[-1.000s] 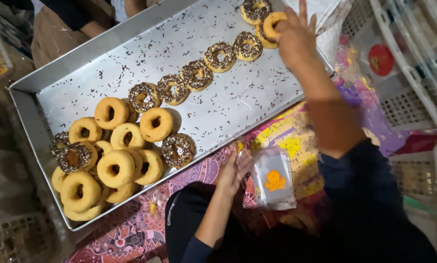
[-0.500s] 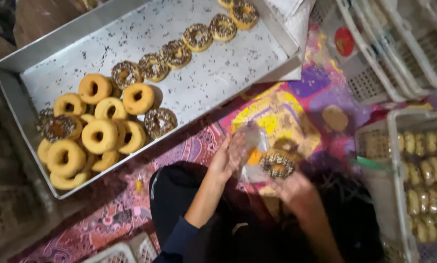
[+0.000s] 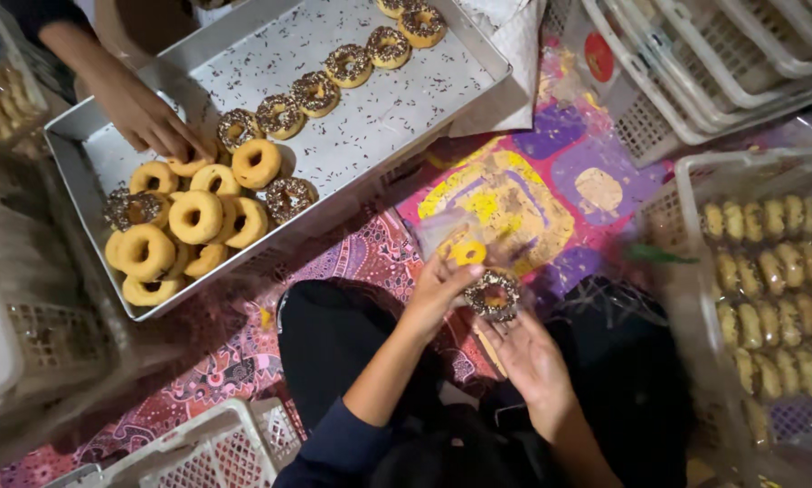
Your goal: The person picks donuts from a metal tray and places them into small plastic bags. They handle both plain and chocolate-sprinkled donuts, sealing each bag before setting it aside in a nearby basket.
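Left hand (image 3: 438, 287): fingers clamped on the clear bag (image 3: 458, 242), just left of the sprinkled donut (image 3: 493, 295).
Right hand (image 3: 525, 351): just below the donut, fingers clamped on its lower edge.
Donut: held above the lap, at the bag's lower right, touching it.
Tray (image 3: 397, 113): well up and left of the donut, holding plain and sprinkled donuts.
Other person's hand (image 3: 148, 122): at the tray's left end, on a plain donut (image 3: 192, 164).
Crate (image 3: 768, 271): right of the donut, filled with bagged donuts.
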